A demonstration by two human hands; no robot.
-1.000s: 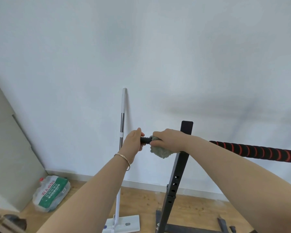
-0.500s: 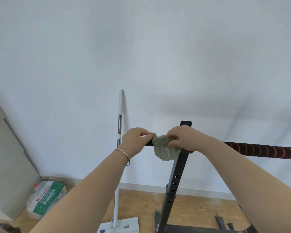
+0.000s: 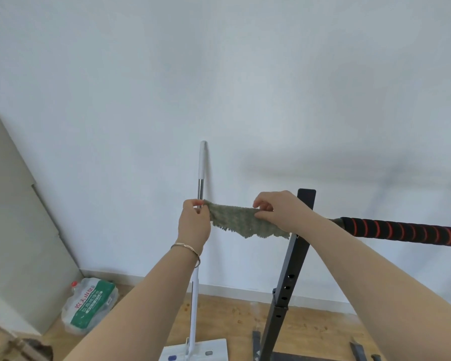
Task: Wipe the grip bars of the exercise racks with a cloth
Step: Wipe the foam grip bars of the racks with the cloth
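Holding the grey-green cloth (image 3: 241,221) spread out, left hand (image 3: 194,222) and right hand (image 3: 279,211) each pinch a top corner, fingers curled. It hangs just left of the black rack upright (image 3: 294,259), right end overlapping it. The red-striped grip bar (image 3: 401,230) sticks out to the upright's right, with a mop (image 3: 202,162) further left.

Water jug (image 3: 89,306) label reads 农夫山泉 (red chars; smaller txt illegible).
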